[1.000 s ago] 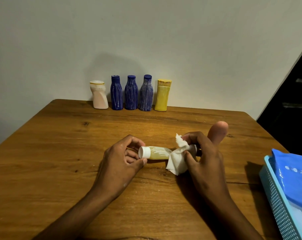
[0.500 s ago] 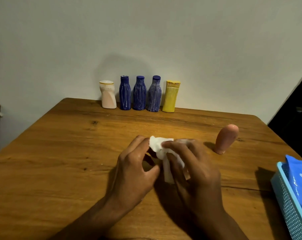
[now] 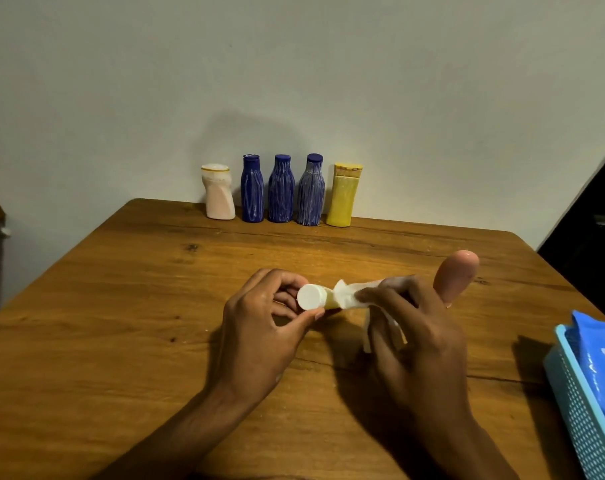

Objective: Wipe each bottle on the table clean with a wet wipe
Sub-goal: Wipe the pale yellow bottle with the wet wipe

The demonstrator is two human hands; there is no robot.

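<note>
A wooden table (image 3: 121,323) is filling most of the view, its far edge sitting against a pale wall (image 3: 294,81). At the right edge a light blue mesh basket (image 3: 581,410) is standing on the table, holding a blue packet (image 3: 602,358) that is sticking up above its rim.

The right hand (image 3: 419,327) is wrapping a white wet wipe (image 3: 354,299) around the body of a small yellowish bottle (image 3: 330,302), fingers curled over the wipe and the bottle under it, with loose ends of the wipe hanging down past the fingers. The left hand (image 3: 259,327) is pinching the bottle's white cap (image 3: 310,297) between thumb and fingertips, so the bottle is lying roughly level between the two hands, near the middle of the table and held above its surface.

Along the far edge five bottles are standing upright in a row, close together: a pale pink bottle (image 3: 219,192) at the left, then three dark blue bottles (image 3: 281,190) streaked with white, then a yellow bottle (image 3: 344,195) at the right. A rounded pink bottle (image 3: 455,277) is standing alone just behind the right hand, partly hidden by it.
</note>
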